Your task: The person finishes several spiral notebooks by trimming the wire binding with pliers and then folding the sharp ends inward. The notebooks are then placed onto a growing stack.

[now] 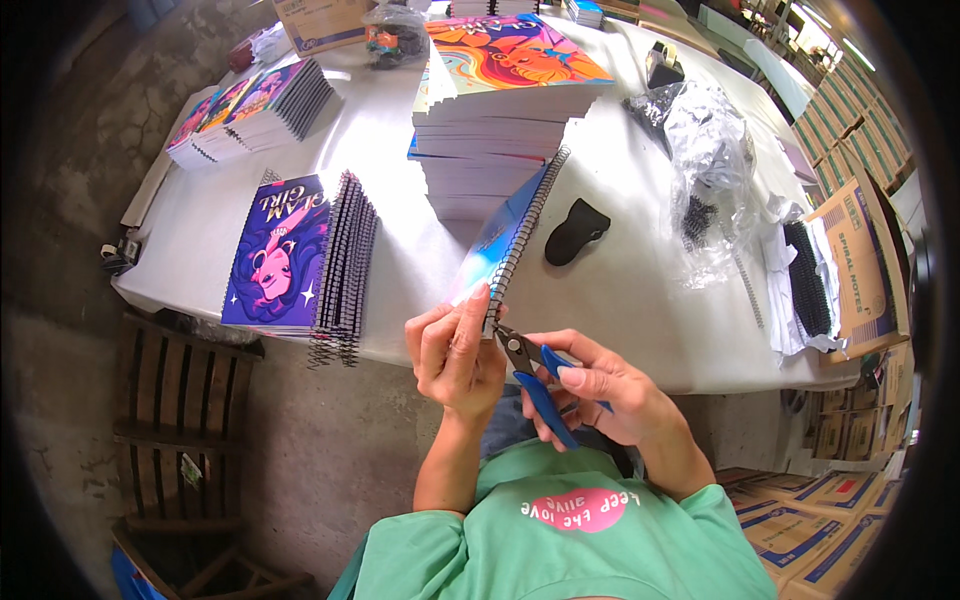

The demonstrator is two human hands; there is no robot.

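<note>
My left hand (455, 350) grips the lower end of a spiral notebook (500, 245) with a blue cover, held tilted with its wire coil facing right. In my right hand (610, 385) is a pair of wire cutters (540, 385) with blue handles. Their jaws meet the coil's near end, beside my left fingers; whether they are closed on the wire cannot be made out. Just beyond the notebook rises a tall stack of unbound page blocks (500, 140) topped by a colourful cover. A black object (577, 232), rounded and flat, lies to the right of the notebook.
Purple-covered spiral notebooks (275, 255) are piled at the table's left front edge. More notebooks (255, 110) stand at the far left. On the right are a clear plastic bag (710, 170) with black coils, an open carton (850, 270) and stacked cardboard boxes (820, 530). A slatted wooden rack (185, 400) stands lower left.
</note>
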